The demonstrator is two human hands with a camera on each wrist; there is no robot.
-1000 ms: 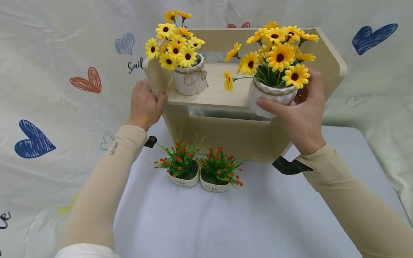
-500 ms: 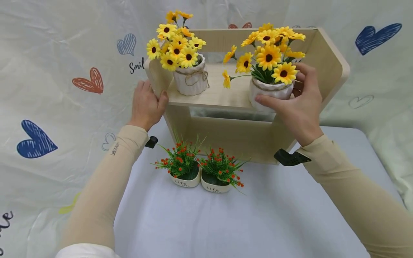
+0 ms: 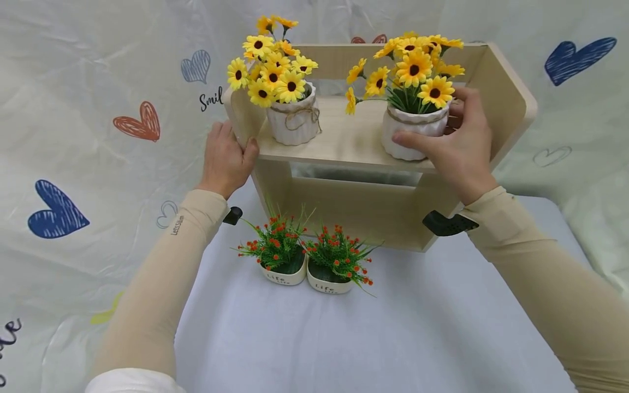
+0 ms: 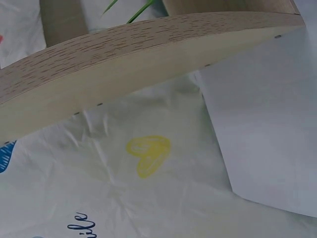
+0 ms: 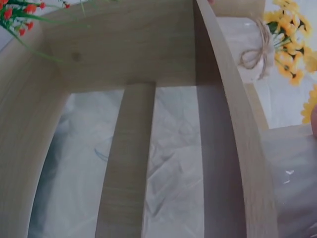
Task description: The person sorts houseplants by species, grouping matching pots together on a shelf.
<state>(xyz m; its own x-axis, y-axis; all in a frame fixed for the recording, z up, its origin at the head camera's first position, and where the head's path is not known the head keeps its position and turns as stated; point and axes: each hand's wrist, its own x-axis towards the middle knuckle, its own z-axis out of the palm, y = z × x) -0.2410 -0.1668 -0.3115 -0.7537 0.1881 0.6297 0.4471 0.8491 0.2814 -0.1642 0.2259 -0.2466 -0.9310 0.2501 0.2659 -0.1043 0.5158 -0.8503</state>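
A pale wooden two-tier shelf (image 3: pixel 344 139) stands in the head view. My left hand (image 3: pixel 227 161) grips the front edge of its left side panel. At the right end of the upper board, my right hand (image 3: pixel 462 147) holds a white ribbed pot (image 3: pixel 410 134) of yellow daisy-like flowers, thumb in front and fingers around the far side. This pot appears upright on the board. A similar white pot with a twine bow (image 3: pixel 293 126) stands at the board's left end. The right wrist view shows the held pot (image 5: pixel 297 178) beside the board's front edge.
Two small cream pots, a left one (image 3: pixel 282 277) and a right one (image 3: pixel 328 286), with red-flowered grass stand side by side before the shelf. They rest on a white-covered table (image 3: pixel 314 338). A heart-printed cloth (image 3: pixel 98 65) hangs behind.
My right hand has moved the potted yellow flowers back and up in view, from over the upper board's front edge to on the board. My left hand keeps its grip on the side panel.
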